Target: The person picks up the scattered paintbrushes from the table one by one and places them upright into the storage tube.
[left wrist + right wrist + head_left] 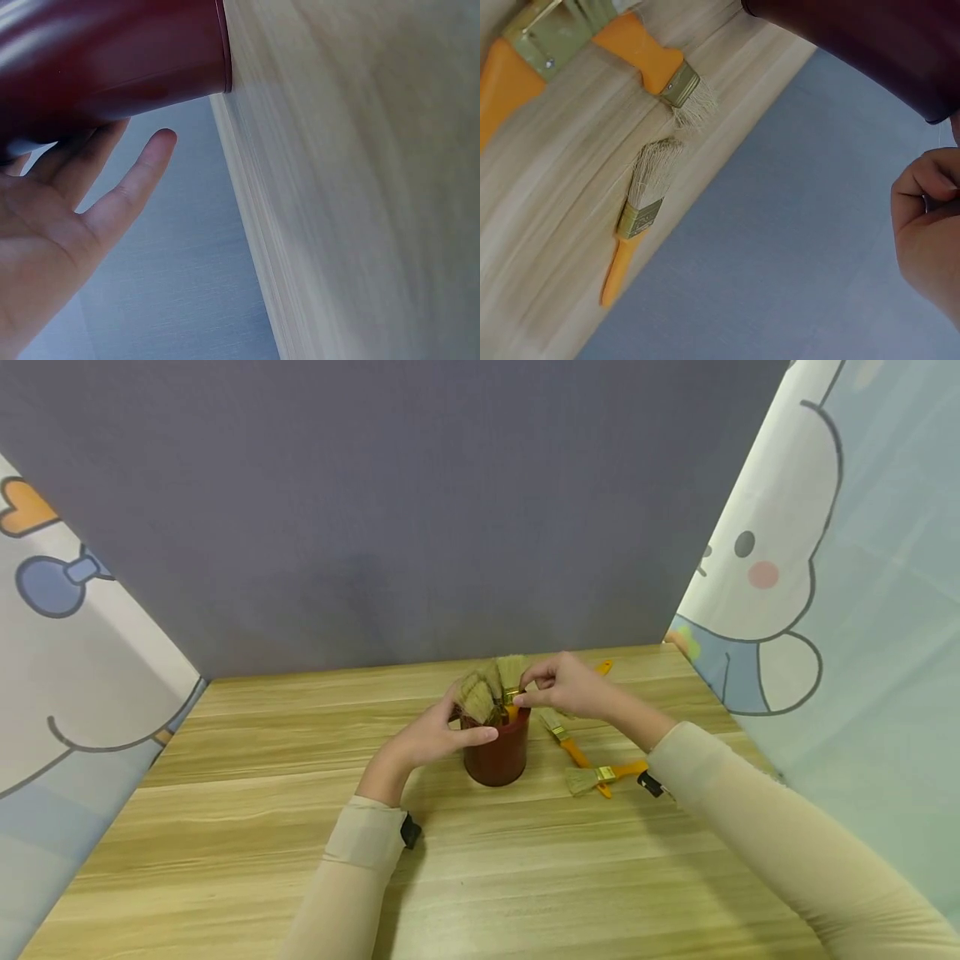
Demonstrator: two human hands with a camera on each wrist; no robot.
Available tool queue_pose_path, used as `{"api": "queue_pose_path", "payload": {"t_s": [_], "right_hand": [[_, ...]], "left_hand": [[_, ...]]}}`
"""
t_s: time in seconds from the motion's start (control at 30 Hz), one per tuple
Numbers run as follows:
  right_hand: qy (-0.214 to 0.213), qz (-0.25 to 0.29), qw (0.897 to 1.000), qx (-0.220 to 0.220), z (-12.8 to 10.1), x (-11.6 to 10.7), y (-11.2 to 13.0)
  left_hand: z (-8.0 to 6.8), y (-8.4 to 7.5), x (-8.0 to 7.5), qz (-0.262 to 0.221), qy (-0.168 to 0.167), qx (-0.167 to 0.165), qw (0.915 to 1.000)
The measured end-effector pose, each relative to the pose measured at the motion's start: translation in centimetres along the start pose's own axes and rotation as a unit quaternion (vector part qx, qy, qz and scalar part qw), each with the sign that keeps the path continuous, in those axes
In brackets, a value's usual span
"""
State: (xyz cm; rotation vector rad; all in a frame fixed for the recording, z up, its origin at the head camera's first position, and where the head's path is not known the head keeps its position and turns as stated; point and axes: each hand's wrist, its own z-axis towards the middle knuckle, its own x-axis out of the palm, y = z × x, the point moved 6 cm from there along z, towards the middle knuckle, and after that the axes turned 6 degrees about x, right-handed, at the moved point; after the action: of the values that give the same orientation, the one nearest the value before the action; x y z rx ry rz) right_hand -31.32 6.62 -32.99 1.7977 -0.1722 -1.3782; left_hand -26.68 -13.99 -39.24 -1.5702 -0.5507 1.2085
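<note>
A dark red cylindrical pot (pixel 495 763) stands upright on the wooden table, holding several paintbrushes (pixel 477 697) with their bristles up. My left hand (pixel 427 737) grips the pot near its rim, thumb across the front and fingers at the far side; in the left wrist view the little finger (pixel 142 169) sticks out apart from the wall. At the pot's right rim, my right hand (pixel 572 687) pinches a paintbrush (pixel 512 672) between thumb and fingertips near its metal band. The orange handle of this brush goes down into the pot, where its lower end is hidden.
Right of the pot, two orange-handled paintbrushes lie crossed: one slanting (pixel 572 750), one nearly level (pixel 606 773). Behind the right hand shows another brush's handle (pixel 603 667). A grey panel (pixel 420 527) borders the table's back; printed curtains (pixel 847 610) hang at both sides.
</note>
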Motion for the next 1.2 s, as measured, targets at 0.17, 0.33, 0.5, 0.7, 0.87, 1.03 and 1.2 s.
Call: {"api": "queue_pose_path", "payload": {"t_s": [0.17, 0.33, 0.5, 0.7, 0.87, 1.03, 1.2], "right_hand": [[-0.004, -0.005, 1.000, 0.011, 0.2, 0.3, 0.1], [-0.032, 0.011, 0.999, 0.018, 0.0, -0.1, 0.0], [-0.045, 0.026, 0.999, 0.014, -0.5, -1.1, -0.5], [-0.041, 0.004, 0.999, 0.006, -1.7, -2.7, -1.6], [0.001, -0.026, 1.000, 0.009, -2.9, -3.2, -3.1], [0.054, -0.083, 0.995, 0.020, -4.2, -2.8, -5.3], [0.102, -0.121, 0.987, 0.024, -5.7, -1.2, -8.1]], "left_hand": [[-0.1, 0.1, 0.1, -0.004, 0.000, -0.012, 0.9999], [0.1, 0.0, 0.2, -0.012, 0.000, -0.003, 0.9999], [0.2, 0.0, 0.4, -0.013, 0.001, -0.004, 0.9999], [0.2, 0.1, 0.4, -0.012, 0.001, -0.009, 0.9999], [0.1, 0.3, 0.3, 0.000, 0.002, -0.023, 0.9997], [-0.2, 0.2, -0.1, 0.013, 0.001, -0.035, 0.9993], [-0.2, -0.1, -0.1, 0.010, 0.006, -0.032, 0.9994]]}}
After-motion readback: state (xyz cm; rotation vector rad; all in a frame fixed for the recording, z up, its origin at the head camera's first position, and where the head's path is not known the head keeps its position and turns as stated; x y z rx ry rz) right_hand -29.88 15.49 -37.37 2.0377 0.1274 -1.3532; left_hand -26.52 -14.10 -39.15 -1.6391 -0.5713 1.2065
